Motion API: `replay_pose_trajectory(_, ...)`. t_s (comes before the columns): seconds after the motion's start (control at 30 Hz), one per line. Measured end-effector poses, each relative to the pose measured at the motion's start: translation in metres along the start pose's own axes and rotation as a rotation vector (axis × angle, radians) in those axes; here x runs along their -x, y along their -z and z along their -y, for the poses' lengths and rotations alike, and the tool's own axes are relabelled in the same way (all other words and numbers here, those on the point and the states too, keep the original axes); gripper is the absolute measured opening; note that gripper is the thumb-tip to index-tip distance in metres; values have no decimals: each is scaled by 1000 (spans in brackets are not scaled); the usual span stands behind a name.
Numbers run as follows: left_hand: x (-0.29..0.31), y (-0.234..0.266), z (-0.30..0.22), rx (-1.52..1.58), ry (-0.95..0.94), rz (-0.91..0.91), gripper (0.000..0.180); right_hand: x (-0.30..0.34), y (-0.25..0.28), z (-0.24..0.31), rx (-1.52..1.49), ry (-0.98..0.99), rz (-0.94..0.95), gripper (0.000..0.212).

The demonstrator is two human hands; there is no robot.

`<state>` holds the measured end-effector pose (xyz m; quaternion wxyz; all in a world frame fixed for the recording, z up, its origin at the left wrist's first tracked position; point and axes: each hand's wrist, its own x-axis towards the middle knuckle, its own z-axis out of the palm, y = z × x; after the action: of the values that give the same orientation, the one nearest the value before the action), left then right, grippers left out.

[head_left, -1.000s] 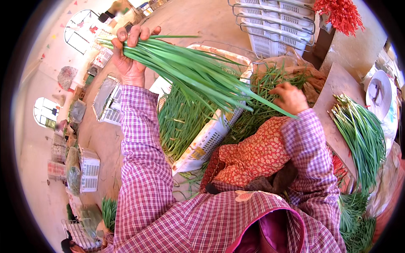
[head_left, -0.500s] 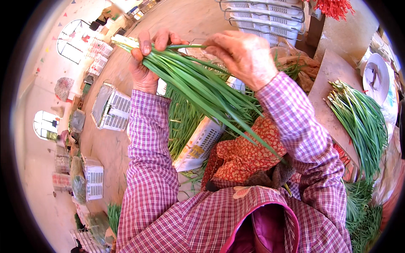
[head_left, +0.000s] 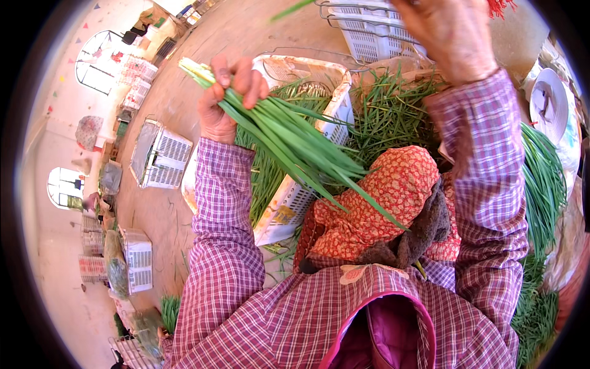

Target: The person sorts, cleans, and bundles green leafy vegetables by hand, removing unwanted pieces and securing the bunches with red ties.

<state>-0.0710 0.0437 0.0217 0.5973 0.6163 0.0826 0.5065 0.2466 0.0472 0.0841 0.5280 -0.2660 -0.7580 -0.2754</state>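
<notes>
The right hand (head_left: 452, 40) was blurred and cut off by the upper edge, which also cropped a long green leaf (head_left: 292, 9); whether the hand held it could not be told. That edge trimmed the white plastic crates (head_left: 375, 35) and red strands (head_left: 499, 7), while the right sleeve (head_left: 485, 144) hid part of a leafy green bundle (head_left: 544, 190).

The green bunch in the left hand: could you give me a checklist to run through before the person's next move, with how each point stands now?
1. Green bunch gripped: ok, the left hand closes round it near the pale ends.
2. Right hand clear of the bunch: ok, raised apart at upper right.
3. Green leaf at the top edge held by the right hand: cannot tell, the fingertips are out of frame.
4. Leaf tips level: not ok, one reaches past the rest.
5. White crate fully in view: not ok, the bunch covers part.
</notes>
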Motion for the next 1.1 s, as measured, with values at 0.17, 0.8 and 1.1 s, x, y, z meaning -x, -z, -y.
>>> replay_pose_trajectory(0.17, 8, -3, -1, 193, -144, 70, 23, 49, -35, -14, -10, -103, 388, 26)
replay_pose_trajectory(0.8, 0, -7, 19, 140, -155, -7, 26, 50, -81, 73, -1256, -780, 513, 20)
replay_pose_trajectory(1.1, 16, 38, 5, 161, 96, -116, 22, 49, -55, 14, -2084, -1083, 333, 17)
